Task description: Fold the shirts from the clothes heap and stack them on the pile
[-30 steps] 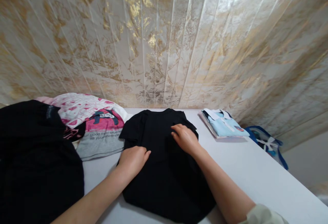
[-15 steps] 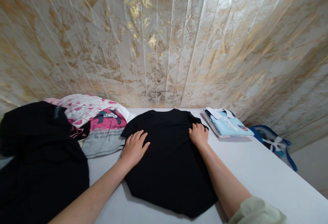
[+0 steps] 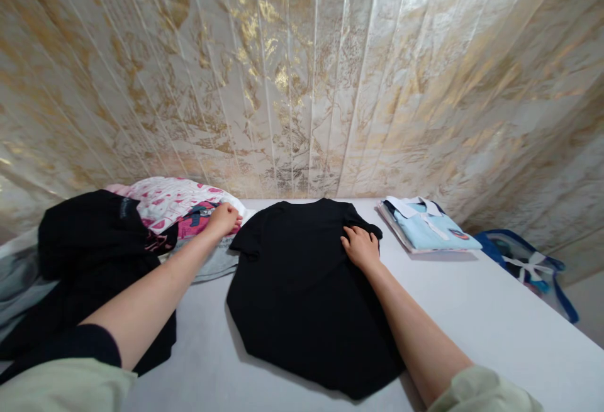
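Observation:
A black T-shirt (image 3: 302,299) lies spread out before me on the white table. My right hand (image 3: 362,247) rests on its right side just below the sleeve, palm down with fingers apart. Off the shirt, my left hand (image 3: 225,219) is curled closed over the right end of a clothes pile. There it is nearest a pink-printed garment (image 3: 189,228) and some white cloth. Whether its fingers hold fabric is hidden. The shirt's left sleeve (image 3: 248,242) lies a little to the right of that hand.
Piled at the left are black clothes (image 3: 89,229), a pink-and-white printed garment (image 3: 165,195) and grey cloth (image 3: 207,264). Folded clothes with a light blue collared top (image 3: 427,229) form a stack at the back right. Beyond the table edge (image 3: 561,324) sits a blue-trimmed bag (image 3: 523,261).
My left hand has lifted off the shirt's left side, moved left and back to the pile, and curled closed. My right hand stays on the shirt. The view has shifted slightly.

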A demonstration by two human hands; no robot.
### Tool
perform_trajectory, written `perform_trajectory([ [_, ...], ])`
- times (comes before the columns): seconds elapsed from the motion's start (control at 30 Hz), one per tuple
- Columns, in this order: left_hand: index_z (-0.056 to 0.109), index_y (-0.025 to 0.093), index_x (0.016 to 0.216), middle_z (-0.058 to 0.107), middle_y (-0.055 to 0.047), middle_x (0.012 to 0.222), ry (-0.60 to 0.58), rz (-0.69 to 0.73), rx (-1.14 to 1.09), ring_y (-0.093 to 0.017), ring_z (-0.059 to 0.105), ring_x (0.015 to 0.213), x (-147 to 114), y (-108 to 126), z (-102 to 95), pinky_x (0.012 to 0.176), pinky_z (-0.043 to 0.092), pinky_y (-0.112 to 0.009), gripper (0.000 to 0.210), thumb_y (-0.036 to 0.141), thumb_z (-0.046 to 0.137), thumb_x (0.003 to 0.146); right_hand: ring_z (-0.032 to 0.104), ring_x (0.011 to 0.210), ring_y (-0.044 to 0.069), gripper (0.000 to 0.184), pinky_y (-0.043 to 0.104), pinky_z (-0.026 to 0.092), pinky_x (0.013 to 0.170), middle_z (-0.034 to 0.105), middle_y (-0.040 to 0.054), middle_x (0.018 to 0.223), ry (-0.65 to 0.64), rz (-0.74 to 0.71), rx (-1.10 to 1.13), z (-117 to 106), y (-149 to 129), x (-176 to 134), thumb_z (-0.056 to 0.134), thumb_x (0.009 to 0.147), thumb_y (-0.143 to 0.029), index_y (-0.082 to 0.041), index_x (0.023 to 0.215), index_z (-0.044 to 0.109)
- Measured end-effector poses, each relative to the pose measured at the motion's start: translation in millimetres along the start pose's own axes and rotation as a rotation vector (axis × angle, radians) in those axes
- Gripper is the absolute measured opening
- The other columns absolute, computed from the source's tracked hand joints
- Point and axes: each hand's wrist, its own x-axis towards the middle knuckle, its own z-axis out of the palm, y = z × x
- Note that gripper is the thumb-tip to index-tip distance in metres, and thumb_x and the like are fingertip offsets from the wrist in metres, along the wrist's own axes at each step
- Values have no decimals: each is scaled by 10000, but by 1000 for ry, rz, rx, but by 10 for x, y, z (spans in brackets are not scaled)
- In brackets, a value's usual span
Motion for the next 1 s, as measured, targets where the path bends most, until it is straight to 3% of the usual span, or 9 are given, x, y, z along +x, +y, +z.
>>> perform_trajectory([
  [0.1,593,158,791,710,-71,806,-23,-9,-3,-156,658,698,44,-31,-33,626,464,-230,250,230,368,873,394,1291,245,429,519,181,1091,459,100,1414,6,22,-3,8,6,23,353,965,-373,-234,1347,491],
  [0.2,589,185,651,685,-49,687,-106,25,3,-206,657,710,-60,37,122,622,448,-252,214,357,556,774,404,1283,247,427,511,191,1087,471,111,1400,9,12,-8,12,2,30,366,959,-370,-230,1342,493],
  [0.37,572,197,649,659,-22,684,-128,9,-11,-212,633,744,-174,183,346,596,406,-250,82,250,634,655,408,1279,235,430,488,203,1087,469,101,1403,3,-6,-13,18,18,15,365,956,-361,-236,1350,482],
  [0.57,548,177,556,518,32,483,-158,-46,-69,-143,540,540,-137,144,160,499,350,-223,148,244,615,669,412,1271,243,432,490,211,1082,473,107,1396,1,-7,-22,10,30,28,363,951,-355,-229,1344,488],
  [0.67,594,170,665,597,-9,606,-47,-100,-59,-173,581,611,-92,54,-10,533,392,-242,117,254,556,738,421,1260,246,427,493,215,1079,483,104,1386,9,-12,-12,11,33,36,377,945,-354,-226,1334,499],
  [0.73,614,161,834,658,-76,834,88,-154,-30,-219,623,775,-50,-16,-133,619,440,-274,159,222,472,795,432,1246,250,423,493,219,1076,496,106,1370,21,-9,-6,16,33,35,385,942,-354,-225,1325,508],
  [0.83,552,162,1109,584,-158,1175,291,-199,51,-277,603,1007,-13,-85,-248,770,470,-342,320,179,405,826,435,1235,258,417,494,210,1074,524,118,1332,62,24,-18,20,27,26,394,938,-351,-216,1311,524],
  [0.9,517,176,1193,536,-169,1257,299,-140,108,-286,583,1080,-9,-83,-233,845,466,-368,376,188,405,834,418,1247,265,415,504,189,1079,531,123,1322,103,48,-35,16,23,21,402,934,-346,-211,1306,528],
  [1.0,549,184,1182,549,-152,1270,182,-24,136,-270,564,1139,17,-30,-94,912,444,-348,359,262,410,861,350,1308,269,439,514,162,1087,477,122,1388,166,82,-54,8,42,23,406,929,-339,-214,1340,497],
])
